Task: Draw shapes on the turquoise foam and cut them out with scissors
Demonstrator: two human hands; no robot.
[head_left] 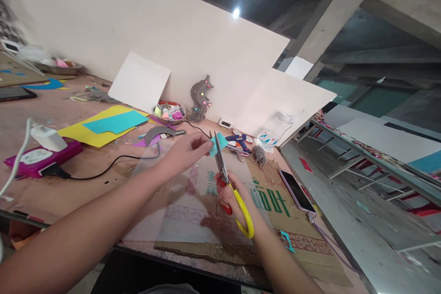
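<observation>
My left hand [193,150] pinches the left side of a small piece of turquoise paper [219,141] above the table. In my right hand [234,195] is a pair of scissors [221,163] with one red and one yellow handle loop. Its blades point up and away from me, parted, and overlap the paper; whether they are cutting it I cannot tell. A translucent sheet [151,211] lies under my hands on flattened printed cardboard [299,225]. Near my right forearm, another turquoise scrap [287,241] rests on the cardboard.
Right of my hands lies a phone [299,190]; beyond are a ball of grey yarn [259,155] and a blue glue gun [241,140]. Yellow paper [99,133] and a purple power strip [31,165] with cords are on the left. A bowl [169,113] stands near the white board [138,78].
</observation>
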